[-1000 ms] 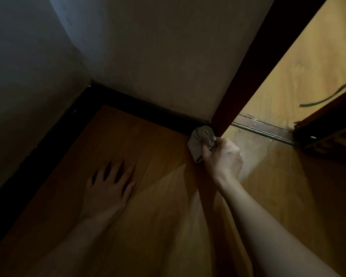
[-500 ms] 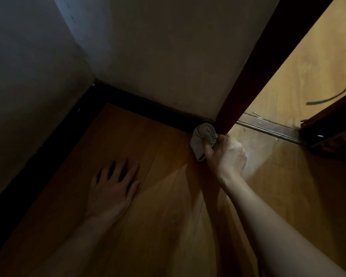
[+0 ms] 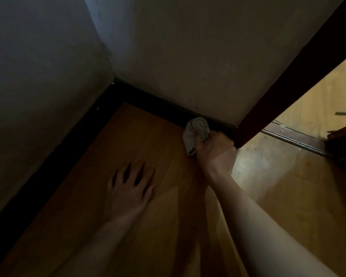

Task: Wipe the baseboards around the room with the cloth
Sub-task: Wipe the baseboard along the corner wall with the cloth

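moved: cloth and right hand have slid left along the baseboard, off the door frame toward the corner.
right hand: fisted around the bunched cloth, pressing it on the baseboard's lower edge.
left hand: flat, fingers spread wide on the floor, holding nothing.
cloth feel: likely light, soft, limp; best gripped as a wad so it won't trail.
baseboard: dark, rigid, takes firm pressure.

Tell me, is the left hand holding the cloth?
No, the left hand lies flat on the floor while the right hand grips the cloth.
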### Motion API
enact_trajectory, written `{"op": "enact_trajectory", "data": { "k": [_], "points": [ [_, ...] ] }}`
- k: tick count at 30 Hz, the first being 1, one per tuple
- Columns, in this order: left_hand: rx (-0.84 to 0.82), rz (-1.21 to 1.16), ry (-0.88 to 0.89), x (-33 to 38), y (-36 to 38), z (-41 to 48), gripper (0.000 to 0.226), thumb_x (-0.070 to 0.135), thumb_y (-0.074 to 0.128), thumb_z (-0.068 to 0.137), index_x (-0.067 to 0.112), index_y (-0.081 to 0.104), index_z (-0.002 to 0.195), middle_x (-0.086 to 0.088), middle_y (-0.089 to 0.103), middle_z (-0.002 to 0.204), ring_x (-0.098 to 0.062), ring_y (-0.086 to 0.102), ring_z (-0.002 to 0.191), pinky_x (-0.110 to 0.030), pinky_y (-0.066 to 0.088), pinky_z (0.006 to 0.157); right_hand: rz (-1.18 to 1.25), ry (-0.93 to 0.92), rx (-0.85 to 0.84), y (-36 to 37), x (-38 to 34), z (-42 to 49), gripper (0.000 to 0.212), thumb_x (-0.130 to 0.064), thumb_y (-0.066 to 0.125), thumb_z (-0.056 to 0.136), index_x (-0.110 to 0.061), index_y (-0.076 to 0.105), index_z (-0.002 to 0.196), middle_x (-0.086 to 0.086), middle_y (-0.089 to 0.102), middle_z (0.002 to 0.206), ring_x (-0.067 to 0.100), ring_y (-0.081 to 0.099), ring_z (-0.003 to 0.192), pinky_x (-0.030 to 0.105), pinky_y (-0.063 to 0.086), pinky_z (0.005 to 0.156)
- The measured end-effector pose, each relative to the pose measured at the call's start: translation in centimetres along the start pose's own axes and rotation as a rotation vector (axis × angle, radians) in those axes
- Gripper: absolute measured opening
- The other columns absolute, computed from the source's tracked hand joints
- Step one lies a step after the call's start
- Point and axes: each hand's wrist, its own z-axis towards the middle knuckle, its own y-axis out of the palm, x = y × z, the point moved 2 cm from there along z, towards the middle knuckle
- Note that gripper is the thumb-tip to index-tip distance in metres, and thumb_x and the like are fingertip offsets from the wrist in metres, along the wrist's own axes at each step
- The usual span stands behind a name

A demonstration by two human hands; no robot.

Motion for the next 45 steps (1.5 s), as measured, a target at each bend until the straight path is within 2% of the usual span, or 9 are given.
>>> {"op": "enact_trajectory", "data": {
  "k": [10, 13, 19, 25, 29, 31, 37, 41, 45],
  "points": [
    [0.064, 0.002, 0.024, 0.0, 0.4, 0.3, 0.056, 0.052, 0.032, 0.094, 0.030, 0.061, 0.136, -0.005, 0.057, 0.143, -0.041, 0.049, 0.130, -0.061, 0.041, 0.101, 0.070, -0.069, -0.039, 1.6, -4.0, 0.1, 0.036, -0.047, 0.056, 0.092, -0.015, 0.069, 0.083, 0.004, 0.066, 0.085, 0.028, 0.066, 0.078, 0.028, 0.038, 0.058],
    [0.069, 0.009, 0.025, -0.1, 0.5, 0.2, 0.057, 0.053, 0.031, 0.094, 0.030, 0.061, 0.137, -0.005, 0.056, 0.143, -0.041, 0.050, 0.130, -0.061, 0.040, 0.102, 0.023, -0.043, -0.044, 0.7, -2.4, 0.4, 0.036, -0.049, 0.054, 0.091, -0.017, 0.068, 0.082, 0.004, 0.065, 0.084, 0.030, 0.066, 0.076, 0.029, 0.038, 0.058],
    [0.083, 0.001, -0.001, 0.1, 0.3, 0.3, 0.059, 0.053, 0.026, 0.094, 0.032, 0.058, 0.140, -0.004, 0.055, 0.145, -0.039, 0.049, 0.132, -0.059, 0.039, 0.104, -0.059, 0.026, 0.119, -2.9, 4.2, -0.7, 0.039, -0.051, 0.059, 0.089, -0.014, 0.069, 0.081, 0.009, 0.064, 0.078, 0.032, 0.061, 0.063, 0.029, 0.039, 0.051],
    [0.072, 0.023, -0.011, 0.2, 0.5, 0.0, 0.064, 0.057, 0.015, 0.095, 0.036, 0.046, 0.148, -0.001, 0.047, 0.152, -0.035, 0.040, 0.140, -0.056, 0.034, 0.109, -0.017, 0.002, 0.059, -3.1, 3.5, -0.5, 0.040, -0.053, 0.057, 0.089, -0.015, 0.069, 0.082, 0.007, 0.063, 0.080, 0.032, 0.062, 0.067, 0.034, 0.048, 0.053],
    [0.085, 0.016, -0.012, 0.3, 0.2, 0.0, 0.063, 0.055, 0.020, 0.095, 0.034, 0.053, 0.144, -0.002, 0.051, 0.149, -0.036, 0.044, 0.137, -0.056, 0.036, 0.107, -0.001, 0.042, 0.093, -3.5, 4.0, -0.8, 0.038, -0.050, 0.058, 0.090, -0.016, 0.070, 0.081, 0.007, 0.064, 0.080, 0.031, 0.062, 0.066, 0.029, 0.041, 0.051],
    [0.077, 0.006, -0.010, 0.4, 0.1, 0.0, 0.063, 0.055, 0.021, 0.095, 0.032, 0.053, 0.144, -0.003, 0.051, 0.148, -0.037, 0.045, 0.136, -0.057, 0.036, 0.107, 0.015, -0.006, 0.085, -3.2, 2.9, -0.7, 0.037, -0.049, 0.057, 0.092, -0.016, 0.070, 0.081, 0.007, 0.065, 0.080, 0.031, 0.063, 0.067, 0.034, 0.048, 0.053],
    [0.063, -0.015, -0.016, 0.4, 0.1, -0.1, 0.067, 0.058, 0.016, 0.094, 0.035, 0.048, 0.147, -0.001, 0.045, 0.153, -0.035, 0.039, 0.140, -0.055, 0.033, 0.110, -0.010, 0.032, 0.024, -3.8, 4.4, 0.0, 0.035, -0.051, 0.062, 0.086, -0.016, 0.071, 0.085, 0.009, 0.066, 0.082, 0.032, 0.064, 0.072, 0.039, 0.055, 0.058],
    [0.070, -0.054, -0.034, 0.2, 0.7, 0.1, 0.074, 0.065, -0.001, 0.090, 0.044, 0.032, 0.153, 0.007, 0.027, 0.163, -0.022, 0.019, 0.151, -0.047, 0.018, 0.119, 0.026, 0.078, 0.036, -4.7, 5.9, 0.2, 0.032, -0.047, 0.064, 0.083, -0.016, 0.072, 0.083, 0.010, 0.066, 0.075, 0.032, 0.065, 0.072, 0.037, 0.055, 0.058],
    [0.063, -0.115, -0.035, 0.1, 0.7, -0.2, 0.063, 0.069, 0.011, 0.097, 0.046, 0.022, 0.155, 0.011, 0.016, 0.165, -0.017, 0.011, 0.152, -0.043, 0.010, 0.120, 0.023, 0.140, 0.057, -5.4, 6.7, -0.5, 0.032, -0.048, 0.066, 0.085, -0.018, 0.073, 0.092, 0.006, 0.062, 0.074, 0.029, 0.063, 0.071, 0.030, 0.046, 0.057]
  ]
}}
